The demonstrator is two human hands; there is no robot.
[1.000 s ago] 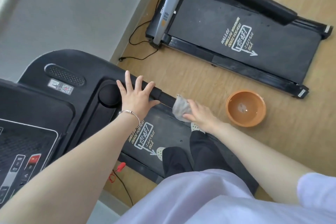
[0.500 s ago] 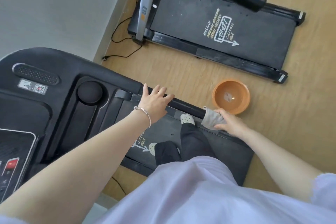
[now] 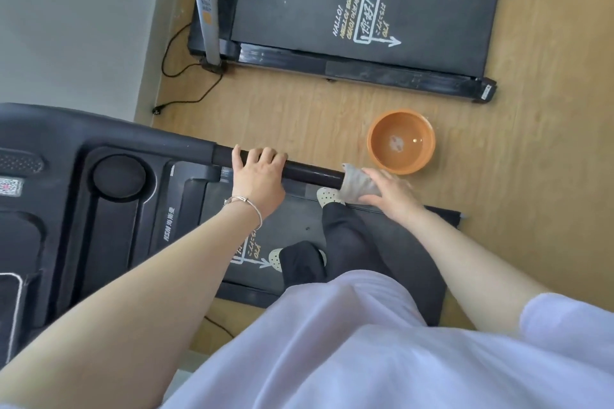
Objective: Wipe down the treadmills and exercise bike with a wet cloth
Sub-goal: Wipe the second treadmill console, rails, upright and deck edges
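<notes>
Gripping the black handrail [image 3: 312, 173] of the near treadmill [image 3: 99, 149], my left hand [image 3: 257, 176] has its fingers curled over the bar, with one silver bracelet [image 3: 247, 202] at the wrist. My right hand [image 3: 392, 192] holds the single grey cloth [image 3: 357, 184] wrapped against the rail's free end, fingers bent over it and thumb beneath. Past that end the bar stops and there is only floor [image 3: 299, 116]. A strip of bare wood runs between the two treadmills. One orange bowl [image 3: 398, 169] with water in it stands on this strip, just beside the cloth and apart from the far treadmill [image 3: 365, 10]. A pale wall closes the left side, and a black cable [image 3: 186, 76] trails along its foot. My two perforated shoes [image 3: 327, 196] stand on the near belt below the rail. A second ago my left fingers were spread flat near the console and the cloth sat close beside them. Now the fingers clasp the bar and the cloth is at its tip, well apart from my left hand.
</notes>
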